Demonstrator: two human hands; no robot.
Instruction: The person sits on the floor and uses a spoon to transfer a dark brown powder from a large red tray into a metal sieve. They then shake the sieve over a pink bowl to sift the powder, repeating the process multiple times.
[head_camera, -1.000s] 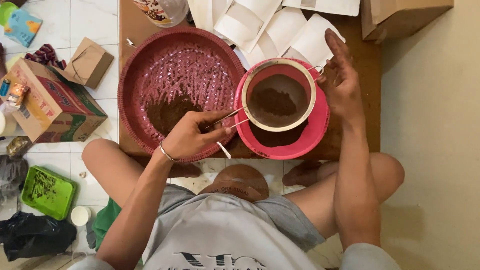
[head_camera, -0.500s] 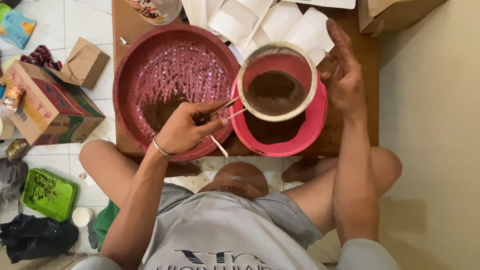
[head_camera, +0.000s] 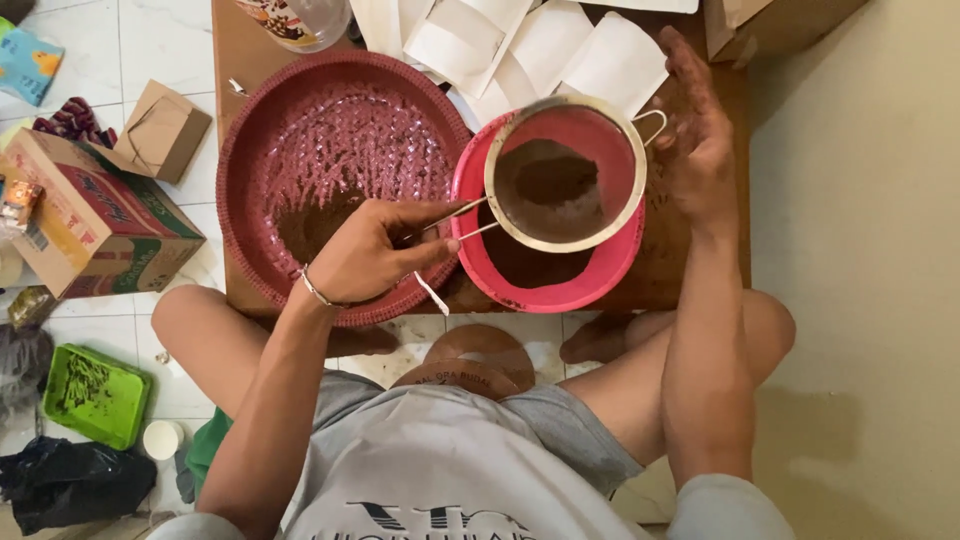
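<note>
The sieve (head_camera: 565, 172) hid much of the pink bowl (head_camera: 545, 285) beneath it — the left hand (head_camera: 365, 250) covered the handle's end, and the top edge cropped the jar (head_camera: 295, 20).

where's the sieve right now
The sieve sits over the pink bowl, centre of the head view, its handle in the left hand, right of the big red tray.

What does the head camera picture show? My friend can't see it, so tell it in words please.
A person sitting on the floor holds a round metal sieve of brown powder by its handle with the left hand, above a pink bowl. The right hand is open beside the sieve's rim. A big red woven tray lies to the left.
</note>
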